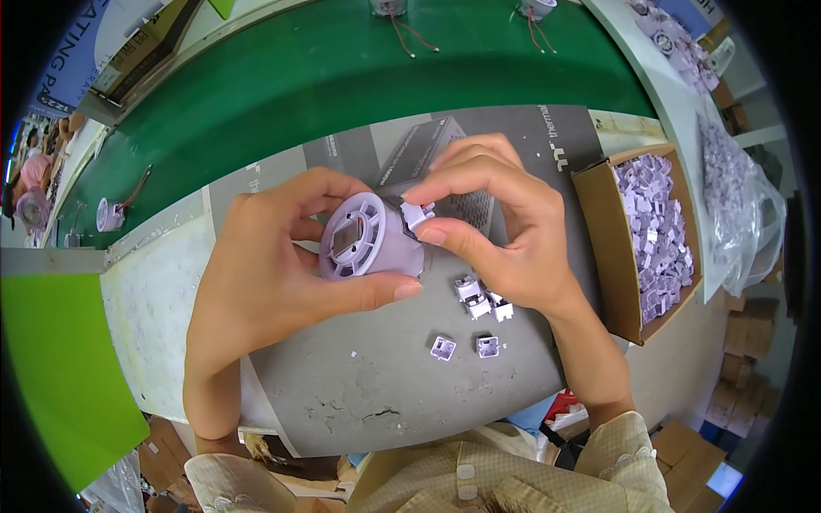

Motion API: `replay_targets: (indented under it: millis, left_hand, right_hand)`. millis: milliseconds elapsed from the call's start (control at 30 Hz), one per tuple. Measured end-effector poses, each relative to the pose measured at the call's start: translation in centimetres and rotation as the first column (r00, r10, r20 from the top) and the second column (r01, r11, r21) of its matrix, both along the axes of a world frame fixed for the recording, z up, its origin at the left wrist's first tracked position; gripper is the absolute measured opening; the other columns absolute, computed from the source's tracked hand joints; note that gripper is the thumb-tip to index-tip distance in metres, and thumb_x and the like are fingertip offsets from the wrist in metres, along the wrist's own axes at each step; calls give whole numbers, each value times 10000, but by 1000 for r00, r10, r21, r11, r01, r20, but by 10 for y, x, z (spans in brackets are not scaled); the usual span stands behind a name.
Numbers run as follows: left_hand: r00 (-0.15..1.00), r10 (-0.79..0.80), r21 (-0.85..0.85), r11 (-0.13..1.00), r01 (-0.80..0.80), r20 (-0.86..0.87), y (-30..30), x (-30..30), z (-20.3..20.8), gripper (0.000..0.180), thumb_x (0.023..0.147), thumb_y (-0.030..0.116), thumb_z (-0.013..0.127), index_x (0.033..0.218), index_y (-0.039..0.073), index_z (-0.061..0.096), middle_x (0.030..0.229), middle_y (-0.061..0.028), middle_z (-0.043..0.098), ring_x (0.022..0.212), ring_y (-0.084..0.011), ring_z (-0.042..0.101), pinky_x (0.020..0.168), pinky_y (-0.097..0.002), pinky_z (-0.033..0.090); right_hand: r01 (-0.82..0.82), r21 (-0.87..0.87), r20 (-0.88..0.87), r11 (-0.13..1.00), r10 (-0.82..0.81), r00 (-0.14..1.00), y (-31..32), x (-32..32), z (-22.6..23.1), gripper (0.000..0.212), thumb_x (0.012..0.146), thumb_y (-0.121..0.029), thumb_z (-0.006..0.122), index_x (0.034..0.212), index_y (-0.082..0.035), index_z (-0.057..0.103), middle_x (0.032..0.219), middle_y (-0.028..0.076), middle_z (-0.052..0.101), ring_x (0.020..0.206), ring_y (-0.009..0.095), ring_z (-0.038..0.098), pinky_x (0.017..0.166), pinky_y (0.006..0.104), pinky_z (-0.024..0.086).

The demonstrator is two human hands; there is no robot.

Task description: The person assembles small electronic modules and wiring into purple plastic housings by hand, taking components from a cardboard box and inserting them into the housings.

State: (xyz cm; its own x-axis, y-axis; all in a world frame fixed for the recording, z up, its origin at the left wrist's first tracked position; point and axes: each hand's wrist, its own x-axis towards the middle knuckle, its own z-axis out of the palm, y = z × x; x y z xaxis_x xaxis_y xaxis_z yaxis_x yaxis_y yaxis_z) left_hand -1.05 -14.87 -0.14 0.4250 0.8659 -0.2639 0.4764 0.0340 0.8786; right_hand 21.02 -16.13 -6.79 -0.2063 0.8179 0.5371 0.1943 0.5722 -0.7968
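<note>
Where the right hand point(523, 224) pinches, the white piece point(416, 215) is part-hidden.

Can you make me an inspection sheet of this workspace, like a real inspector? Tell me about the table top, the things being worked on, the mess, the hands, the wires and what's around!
Surface: grey mat, worn and cracked near the person.
Things in hand: round pale housing, tilted; small white piece at its side, contact partly hidden.
Clutter: loose white pieces and tiny specks on the mat.
Hands: left hand grips the housing; right hand pinches the piece.
Cables: thin wires on round units lying on the green surface.
Surroundings: open cardboard box of small pale pieces at right; clear plastic bag beyond.
</note>
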Motion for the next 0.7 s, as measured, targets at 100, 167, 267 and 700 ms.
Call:
replay_targets:
  millis: [100, 167, 267, 700]
  left_hand:
    - [1000, 14, -28, 1000, -14, 1, 0, 2, 3, 680, 611, 178, 965, 1174, -6, 631, 1050, -104, 718, 887, -150, 696, 717, -277, 595]
    - [999, 35, -20, 999, -35, 14, -1, 3, 4, 680, 609, 159, 962, 1177, -12, 631, 1057, -114, 716, 901, -166, 713, 730, -284, 600]
    - [995, 91, 11, 996, -92, 46, -5, 6, 0, 694, 604, 146, 961, 1190, -22, 628, 1054, -124, 717, 911, -184, 725, 747, -290, 602]
    - [972, 152, -64, 988, -143, 180, -19, 8, 16, 753, 569, 125, 968, 1239, 6, 647, 1098, -152, 716, 958, -239, 739, 759, -295, 594]
  right_hand:
    - [11, 37, 35, 999, -12, 999, 0, 1, 3, 215, 732, -59, 817, 940, -73, 763, 895, 51, 716, 900, 235, 603, 841, 354, 486]
    - [-3, 119, 112, 993, -11, 994, 1, 4, 6, 223, 692, -53, 838, 903, -43, 764, 923, 64, 734, 921, 256, 609, 846, 371, 484]
    - [25, 169, 101, 985, -42, 994, 0, 3, 5, 223, 703, -30, 820, 917, -83, 783, 874, 50, 704, 889, 241, 603, 804, 345, 493]
    - [-66, 17, -244, 998, 68, 967, -11, -3, 12, 248, 708, 42, 809, 942, -29, 768, 923, 126, 704, 852, 221, 639, 735, 322, 525]
